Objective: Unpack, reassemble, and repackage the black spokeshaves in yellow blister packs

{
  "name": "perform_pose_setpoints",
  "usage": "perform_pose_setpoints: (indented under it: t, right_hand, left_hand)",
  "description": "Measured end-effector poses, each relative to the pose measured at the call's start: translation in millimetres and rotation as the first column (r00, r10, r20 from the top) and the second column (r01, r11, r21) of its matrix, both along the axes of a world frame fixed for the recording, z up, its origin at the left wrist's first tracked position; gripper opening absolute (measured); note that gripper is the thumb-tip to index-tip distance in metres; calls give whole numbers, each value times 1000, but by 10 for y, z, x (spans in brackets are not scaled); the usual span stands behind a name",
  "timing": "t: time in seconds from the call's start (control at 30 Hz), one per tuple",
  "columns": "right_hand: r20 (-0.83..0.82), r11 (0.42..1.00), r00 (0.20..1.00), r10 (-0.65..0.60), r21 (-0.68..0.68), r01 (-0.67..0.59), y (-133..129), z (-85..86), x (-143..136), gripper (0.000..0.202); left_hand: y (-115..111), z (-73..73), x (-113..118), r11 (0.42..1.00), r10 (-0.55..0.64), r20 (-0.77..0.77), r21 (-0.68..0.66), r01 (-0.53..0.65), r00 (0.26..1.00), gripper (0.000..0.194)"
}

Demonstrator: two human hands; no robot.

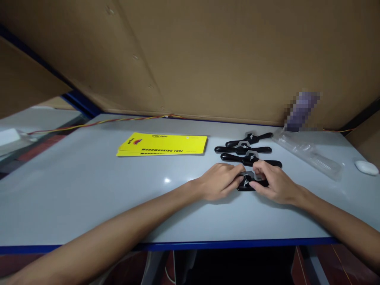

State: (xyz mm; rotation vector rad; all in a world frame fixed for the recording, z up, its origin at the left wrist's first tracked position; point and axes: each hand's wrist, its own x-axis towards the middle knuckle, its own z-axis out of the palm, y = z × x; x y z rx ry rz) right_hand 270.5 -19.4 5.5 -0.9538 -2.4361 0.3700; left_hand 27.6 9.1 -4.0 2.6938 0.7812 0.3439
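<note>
Spokeshave, black body, grey blade, silver screw

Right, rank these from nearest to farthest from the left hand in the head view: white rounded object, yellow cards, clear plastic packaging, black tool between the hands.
From the left hand:
1. Black tool, at its fingertips.
2. Yellow cards, ahead and to the left.
3. Clear plastic packaging, off to the right.
4. White rounded object, far right.

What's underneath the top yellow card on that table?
At least one more yellow card, its lower edge peeking out with print on it. The top card covers the rest.
</note>
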Motion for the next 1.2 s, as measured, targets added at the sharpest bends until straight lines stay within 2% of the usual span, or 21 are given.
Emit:
perform_pose_setpoints:
  t: [0.13,0.23,0.33,0.43,0.57,0.63,0.7,0.77,0.9,1.07,1.2]
  right_hand:
    - [46,962,997,58,266,-68,-6,-67,-12,11]
    - [109,935,993,45,347,-80,-5,-79,-20,17]
    - [126,957,991,42,279,-76,-5,-65,-18,28]
    - [16,988,998,68,139,-69,-14,-48,-14,26]
    - [-150,994,985,-88,-84,76,-55,-13,-29,15]
    - [-152,977,976,-159,-170,132,-82,15,-44,14]
    - [-145,969,975,-171,-204,139,-102,41,-58,16]
    - [-141,972,977,-162,-194,134,-110,58,-60,17]
    - [-88,988,986,-141,-70,135,-86,53,-27,13]
    - [17,990,990,-141,28,141,-45,24,23,16]
    - [23,975,981,-193,113,189,9,12,85,18]
  left_hand:
    - [13,-28,-6,995,39,71,-89,-33,997,25]
    - [9,-34,-2,990,52,111,-136,-37,992,25]
    - [-1,-19,7,987,69,174,-156,-41,982,25]
    - [7,4,12,989,98,251,-128,-68,963,26]
    - [45,18,13,973,224,289,-112,-200,931,29]
    - [60,15,18,949,305,291,-175,-263,907,30]
    - [61,8,25,920,363,280,-261,-293,889,31]
    - [46,-2,30,913,370,274,-283,-293,888,30]
    - [-4,-15,22,936,333,259,-210,-283,907,30]
    - [-27,-10,5,944,302,189,-194,-266,934,32]
    - [-43,4,13,963,266,182,-84,-255,947,37]
